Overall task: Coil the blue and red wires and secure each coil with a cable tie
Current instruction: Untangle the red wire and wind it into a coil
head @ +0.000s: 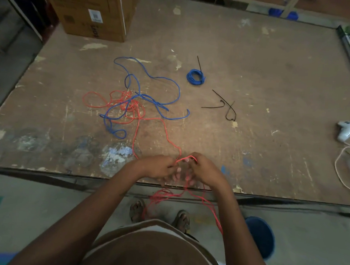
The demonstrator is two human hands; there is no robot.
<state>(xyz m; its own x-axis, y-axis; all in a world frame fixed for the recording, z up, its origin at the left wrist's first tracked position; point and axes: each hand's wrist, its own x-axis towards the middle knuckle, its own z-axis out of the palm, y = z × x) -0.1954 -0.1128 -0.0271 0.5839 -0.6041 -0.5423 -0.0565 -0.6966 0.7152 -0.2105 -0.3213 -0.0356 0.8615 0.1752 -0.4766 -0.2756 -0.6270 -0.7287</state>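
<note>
My left hand [158, 168] and my right hand [203, 169] both grip a red wire [137, 128] at the table's near edge. A short arc of it spans between my fingers. Red loops hang below the edge towards my feet, and the rest trails back to a tangle at centre left. A loose blue wire [153, 77] lies tangled with the red there. A small blue coil [195, 77] bound with a black tie sits further back. Loose black cable ties [225, 105] lie to its right.
The worn wooden table [255, 75] has a cardboard box [95, 10] at the back left. A white controller [346, 130] and white cord [339, 173] lie at the right edge. A blue bucket [261, 237] stands on the floor by my feet.
</note>
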